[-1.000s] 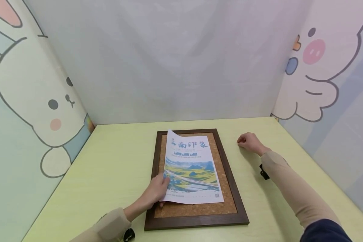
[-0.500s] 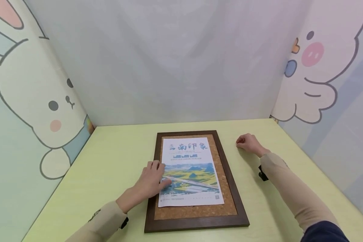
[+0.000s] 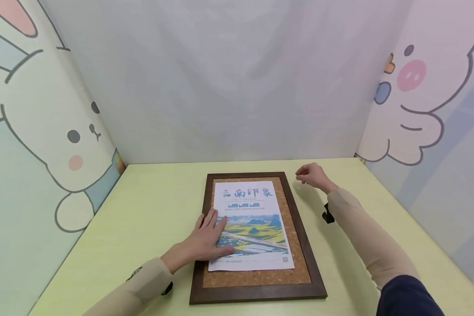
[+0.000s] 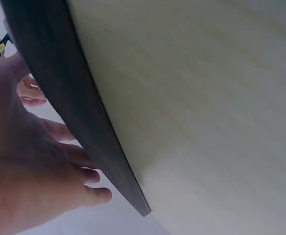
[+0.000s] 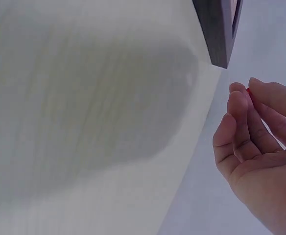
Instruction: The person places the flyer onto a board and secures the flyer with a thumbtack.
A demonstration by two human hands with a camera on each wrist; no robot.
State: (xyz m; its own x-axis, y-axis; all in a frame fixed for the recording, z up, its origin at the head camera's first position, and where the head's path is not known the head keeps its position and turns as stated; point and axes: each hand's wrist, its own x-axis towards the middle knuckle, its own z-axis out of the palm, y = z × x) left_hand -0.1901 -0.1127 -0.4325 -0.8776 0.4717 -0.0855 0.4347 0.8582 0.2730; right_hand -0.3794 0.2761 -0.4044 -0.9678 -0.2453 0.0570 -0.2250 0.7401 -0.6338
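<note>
A printed poster (image 3: 253,228) with blue lettering and a green landscape lies flat on a cork board (image 3: 256,278) with a dark brown frame (image 3: 260,291). My left hand (image 3: 203,239) rests on the poster's left edge, its fingers spread. In the left wrist view the same hand (image 4: 35,161) reaches over the side of the frame (image 4: 59,73). Beyond the frame's upper right corner, my right hand (image 3: 315,176) is raised above the table. Between its thumb and index finger it pinches a small red object (image 5: 248,90), mostly covered by the fingertips.
The board lies on a pale yellow-green table (image 3: 154,206). A grey backdrop (image 3: 237,87) stands at the far edge. Side panels with a cartoon rabbit (image 3: 63,131) and a cartoon pig (image 3: 422,101) flank the table.
My left hand has let go of the poster's left edge, which was lifted and now lies flat, and rests on it with fingers spread. My right hand has moved left and up, nearer the board.
</note>
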